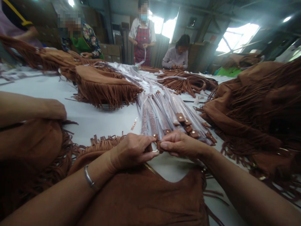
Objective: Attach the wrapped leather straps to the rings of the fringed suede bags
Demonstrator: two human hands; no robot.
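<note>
**Left hand on ring, right hand on tab, just over the bag's zip edge**

Standing at the table (113,121), here's what I see. Left hand (133,149): thumb and fingers closed around a pale metal ring (155,151). Right hand (178,144): pinching a small brown tab (159,145) right at that ring, other fingers curled in. Fingertips of both hands nearly meet. Can't tell from here whether the tab is fastened or just threaded; fingers cover the joint.

Brown bag (145,197) lies nearest the person, below both hands, a bit of gold zipper (150,168) showing at its edge just under the left hand. Bracelet (88,175) on the left wrist.

Directly beyond the hands: a fan of plastic-wrapped straps (162,110), brown studded ends pointing toward the person. Coiled brown strips (185,82) behind those. Fringed bag (101,77) farther off to the left, big fringed heap (244,106) on the right.

Neighbour's hand (55,109) at far left sits over another brown piece (37,138); grip unclear. Across the table: one worker in floral sleeves (92,40), one standing in a checked apron (142,39), one in a pale top (174,58), head bent.
</note>
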